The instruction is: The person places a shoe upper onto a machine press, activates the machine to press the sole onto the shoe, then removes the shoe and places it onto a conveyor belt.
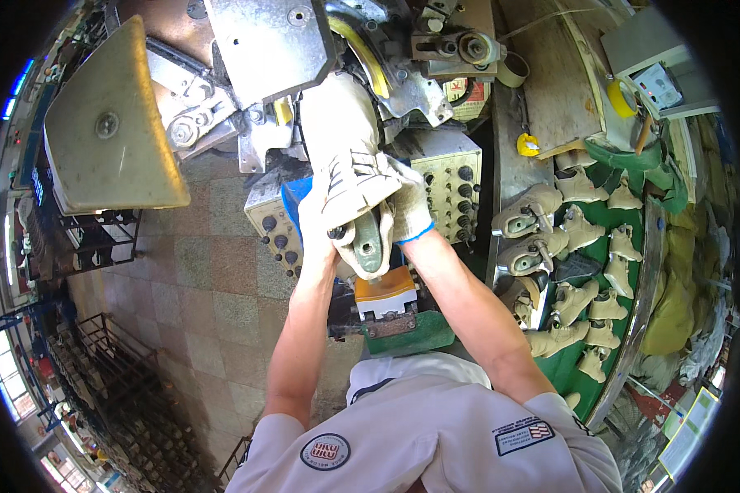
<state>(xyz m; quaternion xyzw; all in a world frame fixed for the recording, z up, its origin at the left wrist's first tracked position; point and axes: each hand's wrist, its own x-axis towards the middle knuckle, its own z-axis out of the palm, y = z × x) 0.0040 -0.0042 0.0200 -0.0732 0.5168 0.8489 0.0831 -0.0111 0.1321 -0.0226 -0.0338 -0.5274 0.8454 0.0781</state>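
Note:
A pale shoe upper on a green shoe last is held between my two hands, its toe end up in the metal jaws of a machine. My left hand is closed along the upper's left side; glare washes out its fingers. On the right side, my right hand, in a white glove with a blue cuff, wraps round the upper. Just below the last's heel end is an orange-topped pad on the machine. The toe tip and its contact with the jaws are hard to make out in the glare.
To my right, a green-topped bench carries several beige shoe uppers, some on lasts. Control boxes with black knobs flank the shoe. A large pale shield juts out at upper left. Dark racks stand on the tiled floor at lower left.

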